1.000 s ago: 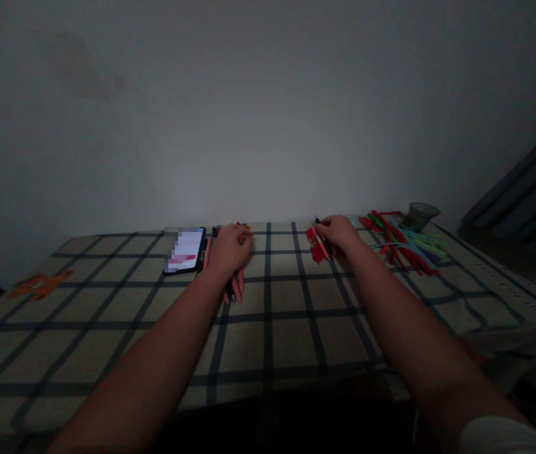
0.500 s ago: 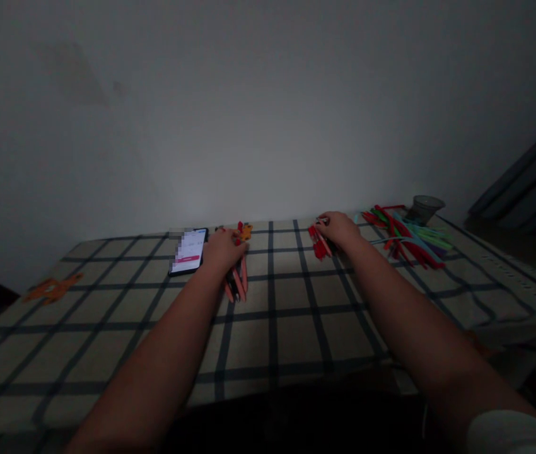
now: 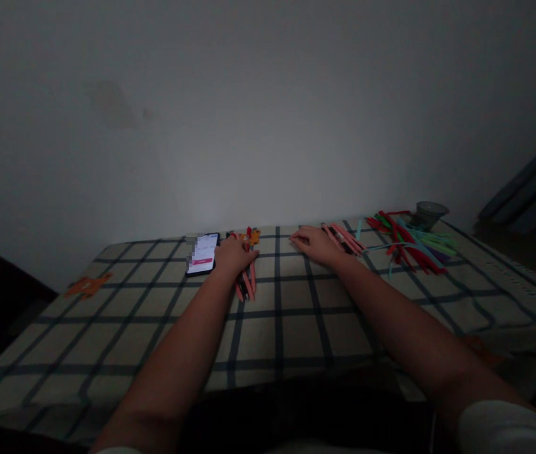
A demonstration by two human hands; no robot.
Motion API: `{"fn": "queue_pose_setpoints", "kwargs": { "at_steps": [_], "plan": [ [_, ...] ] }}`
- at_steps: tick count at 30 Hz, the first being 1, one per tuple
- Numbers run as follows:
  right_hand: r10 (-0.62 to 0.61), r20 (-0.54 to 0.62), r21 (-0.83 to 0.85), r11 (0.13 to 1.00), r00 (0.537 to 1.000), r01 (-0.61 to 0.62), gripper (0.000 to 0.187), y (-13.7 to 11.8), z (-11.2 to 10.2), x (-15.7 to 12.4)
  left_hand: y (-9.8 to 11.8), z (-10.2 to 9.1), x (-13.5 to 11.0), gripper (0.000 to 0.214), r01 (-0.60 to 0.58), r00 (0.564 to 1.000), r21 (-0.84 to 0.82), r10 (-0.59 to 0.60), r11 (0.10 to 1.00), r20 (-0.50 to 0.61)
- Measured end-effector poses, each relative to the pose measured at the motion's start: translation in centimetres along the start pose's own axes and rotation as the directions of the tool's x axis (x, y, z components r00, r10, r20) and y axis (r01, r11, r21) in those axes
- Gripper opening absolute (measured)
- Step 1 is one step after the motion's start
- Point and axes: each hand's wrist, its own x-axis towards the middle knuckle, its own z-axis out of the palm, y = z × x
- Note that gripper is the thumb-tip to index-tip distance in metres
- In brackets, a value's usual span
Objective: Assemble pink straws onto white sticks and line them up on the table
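My left hand [image 3: 233, 256] is over a bunch of slim pink and black pencils [image 3: 246, 285], closed round them with the thumb to the right. Their lower ends stick out towards me, and part of the bunch is hidden under the palm. On the right, my right hand [image 3: 314, 244] is low over the cloth, its fingertips pinched together and pointing left. What lies in the pinch, if anything, is too small to make out. Just right of that hand is a second group of pink and black pencils [image 3: 343, 238].
A lit phone [image 3: 203, 254] is left of my left hand. Behind that hand sits a small orange figure [image 3: 253, 236]; another orange piece [image 3: 89, 285] lies far left. Red, green and blue fuzzy stems [image 3: 410, 243] lie near a cup [image 3: 429, 214] on the checked tablecloth [image 3: 291, 328].
My right hand has moved left, away from the bundle of pink and red pieces it was holding; pink and black pencils now lie at its right. My left hand stays over its bunch.
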Motion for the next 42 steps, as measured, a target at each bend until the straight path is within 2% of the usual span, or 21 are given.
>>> {"fn": "queue_pose_setpoints", "kwargs": {
  "at_steps": [6,8,11,13,16,19,22,24,27,29,31,33,34,36,39,42],
  "plan": [
    [-0.025,-0.051,0.077,0.997,0.998,0.029,0.021,-0.1,-0.3,0.0,0.3,-0.9,-0.4,0.055,-0.017,0.998,0.042,0.015,0.999,0.060],
    [-0.020,-0.057,0.083,0.996,0.998,0.025,0.022,-0.1,-0.4,0.0,0.4,-0.9,-0.5,0.050,-0.023,0.996,0.011,0.022,1.000,0.082],
    [-0.017,-0.047,0.097,0.995,0.999,0.022,0.024,-0.2,-0.3,0.0,0.6,-0.6,-0.4,0.045,-0.013,0.996,-0.149,0.027,0.989,0.090],
    [-0.010,-0.044,0.134,0.991,0.999,0.016,0.024,-0.4,0.1,0.1,0.8,-0.4,-0.3,0.043,-0.037,0.999,-0.318,0.043,0.947,0.014],
    [-0.006,-0.035,0.206,0.979,0.999,0.013,0.024,-0.8,0.7,0.2,1.3,-0.2,-0.2,0.041,-0.162,0.982,-0.608,0.064,0.777,-0.179],
    [-0.011,0.048,0.235,0.972,0.999,0.000,0.030,-1.2,1.0,0.2,2.1,-0.2,-0.4,0.041,-0.209,0.970,-0.800,0.015,0.562,-0.243],
    [0.011,0.168,0.277,0.959,0.986,-0.058,0.038,-1.3,1.0,0.1,2.9,-0.1,-0.8,0.039,-0.187,0.974,-0.851,-0.017,0.491,-0.224],
    [0.019,0.217,0.310,0.947,0.976,-0.087,0.036,-1.3,1.1,0.1,3.2,0.0,-0.8,0.039,-0.170,0.980,-0.892,-0.024,0.418,-0.198],
    [0.035,0.205,0.363,0.925,0.978,-0.109,0.028,-1.2,1.2,0.2,3.6,0.2,-0.7,0.038,-0.132,0.986,-0.948,-0.063,0.289,-0.157],
    [0.056,0.176,0.376,0.919,0.983,-0.120,0.029,-1.1,1.3,0.2,3.8,0.4,-0.4,0.035,-0.101,0.991,-0.981,-0.075,0.169,-0.115],
    [0.063,0.164,0.355,0.927,0.984,-0.119,0.030,-1.0,1.3,0.3,3.9,0.6,-0.2,0.031,-0.073,0.996,-0.996,-0.043,0.054,-0.075],
    [0.044,0.168,0.322,0.942,0.985,-0.097,0.030,-0.8,1.3,0.3,4.0,0.8,-0.1,0.027,-0.065,0.998,-0.998,0.010,0.005,-0.065],
    [0.035,0.164,0.304,0.949,0.986,-0.084,0.029,-0.7,1.3,0.3,4.0,0.9,-0.1,0.025,-0.072,0.997,-0.997,0.031,0.013,-0.071],
    [0.031,0.142,0.270,0.960,0.989,-0.069,0.027,-0.5,1.2,0.3,3.9,1.0,-0.2,0.023,-0.105,0.994,-0.990,0.039,0.091,-0.102],
    [0.062,0.087,0.212,0.974,0.994,-0.079,0.024,0.0,0.9,0.3,3.6,0.9,-0.4,0.023,-0.163,0.982,-0.942,-0.039,0.295,-0.182],
    [0.057,0.068,0.153,0.986,0.996,-0.067,0.021,0.5,0.6,0.1,2.9,0.7,-0.4,0.024,-0.235,0.948,-0.834,-0.072,0.499,-0.310]
  ]
}}
